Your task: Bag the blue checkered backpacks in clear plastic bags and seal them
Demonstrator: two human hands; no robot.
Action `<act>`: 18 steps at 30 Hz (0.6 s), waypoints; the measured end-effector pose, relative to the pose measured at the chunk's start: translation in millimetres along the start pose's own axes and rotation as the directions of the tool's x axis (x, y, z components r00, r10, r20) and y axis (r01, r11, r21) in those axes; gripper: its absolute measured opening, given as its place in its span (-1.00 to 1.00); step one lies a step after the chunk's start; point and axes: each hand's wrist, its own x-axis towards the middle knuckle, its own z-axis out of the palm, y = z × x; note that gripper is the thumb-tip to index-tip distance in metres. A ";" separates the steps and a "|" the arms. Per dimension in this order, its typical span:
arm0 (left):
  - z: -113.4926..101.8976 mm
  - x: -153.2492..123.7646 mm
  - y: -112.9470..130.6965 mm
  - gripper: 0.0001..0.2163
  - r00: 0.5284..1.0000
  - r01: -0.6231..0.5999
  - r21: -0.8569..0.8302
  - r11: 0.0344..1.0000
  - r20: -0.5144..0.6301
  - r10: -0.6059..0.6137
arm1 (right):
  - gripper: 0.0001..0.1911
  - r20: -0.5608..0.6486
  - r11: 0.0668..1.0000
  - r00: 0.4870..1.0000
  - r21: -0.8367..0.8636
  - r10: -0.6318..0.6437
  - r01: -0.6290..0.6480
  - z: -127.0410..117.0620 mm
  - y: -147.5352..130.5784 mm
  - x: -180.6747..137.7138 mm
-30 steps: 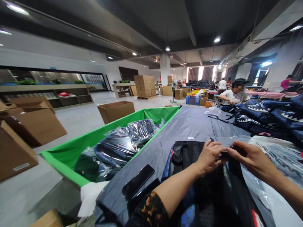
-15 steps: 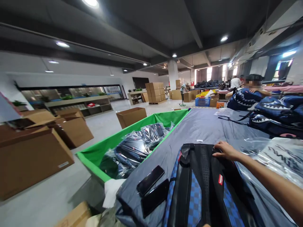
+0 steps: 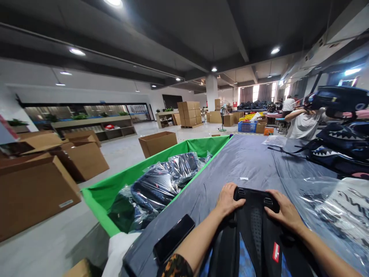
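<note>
One wide table point(image 3: 248, 154), covered in grey cloth, spreads beneath and beyond both hands, presumably to give bulky things a soft, flat bed; along its edge, out past the left hand, stands a green bin point(image 3: 96, 209) with clear-wrapped bundles point(image 3: 157, 181) in it, its raised walls probably keeping that slippery wrapping from sliding away; beyond the right hand, a co-worker point(image 3: 305, 125) holds up a dark bag point(image 3: 343, 100) behind a pile of shark-toothed bags point(image 3: 343, 148), stacked flat perhaps to save surface.

Directly between and below the hands lies the backpack point(image 3: 258, 231), straps and back panel upward, likely so that the top edge and buckles can be got at; clear plastic point(image 3: 343, 211) spreads just to the right of the right hand, seemingly within its easy reach; a dark phone point(image 3: 174, 238) rests left of the left forearm, apparently set aside there.

Both hands are partly closed; the left hand point(image 3: 230, 200) grips the backpack's upper left corner, thumb on top; the right hand point(image 3: 284, 211) mirrors it at the other corner, a paired hold that would keep the top edge level; a red patch point(image 3: 276, 252) shows below the right thumb; a white slip point(image 3: 244, 178) lies just beyond the hands.
</note>
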 end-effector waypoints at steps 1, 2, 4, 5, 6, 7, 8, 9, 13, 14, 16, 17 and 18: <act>5.5 -7.2 1.2 -0.60 0.998 -0.045 -0.014 0.999 -0.036 0.045 | -0.50 -0.072 0.999 0.996 0.000 -0.052 0.053 0.2 -1.9 -8.2; 10.2 -15.4 1.8 -0.60 0.993 -0.089 -0.026 0.996 -0.080 0.087 | -0.54 -0.136 0.994 0.985 -0.016 -0.105 0.104 0.6 -4.3 -16.5; 18.7 -32.8 0.3 -0.58 0.973 -0.162 -0.031 0.986 -0.174 0.154 | -0.58 -0.215 0.982 0.959 -0.089 -0.185 0.169 1.9 -9.5 -33.3; 22.8 -41.7 -1.1 -0.56 0.962 -0.184 -0.021 0.983 -0.210 0.175 | -0.59 -0.228 0.974 0.951 -0.132 -0.210 0.183 2.6 -11.9 -42.1; 26.7 -50.9 -2.3 -0.55 0.955 -0.196 -0.003 0.981 -0.230 0.190 | -0.59 -0.227 0.967 0.947 -0.173 -0.226 0.189 3.1 -14.0 -51.4; 30.3 -60.5 -2.9 -0.54 0.950 -0.207 0.019 0.978 -0.235 0.206 | -0.58 -0.219 0.960 0.948 -0.207 -0.233 0.188 3.1 -15.7 -61.1; 33.4 -70.2 -2.6 -0.54 0.949 -0.219 0.042 0.975 -0.223 0.223 | -0.58 -0.199 0.955 0.952 -0.231 -0.231 0.184 2.5 -16.9 -70.9; 35.9 -79.6 -1.4 -0.56 0.952 -0.226 0.064 0.972 -0.197 0.234 | -0.59 -0.169 0.954 0.960 -0.243 -0.222 0.177 1.3 -17.6 -80.2; 41.1 -95.9 5.9 -0.65 0.989 -0.145 0.145 0.979 0.058 0.138 | -0.60 0.057 0.963 0.992 -0.243 -0.111 0.121 -5.8 -17.4 -97.4; 43.0 -90.9 6.0 -0.67 0.988 -0.113 0.162 0.980 0.127 0.093 | -0.59 0.138 0.965 0.989 -0.248 -0.058 0.091 -6.3 -16.3 -93.3; 49.1 -70.0 3.0 -0.72 0.974 -0.065 0.182 0.981 0.225 0.022 | -0.58 0.288 0.961 0.955 -0.275 0.071 0.012 -3.3 -12.2 -74.8; 52.7 -55.7 0.6 -0.75 0.969 -0.045 0.185 0.982 0.248 -0.003 | -0.58 0.342 0.956 0.931 -0.294 0.131 -0.027 0.2 -9.0 -61.9; 56.1 -40.7 -1.5 -0.76 0.965 -0.023 0.188 0.982 0.260 -0.027 | -0.58 0.376 0.948 0.908 -0.312 0.182 -0.061 4.5 -5.3 -47.9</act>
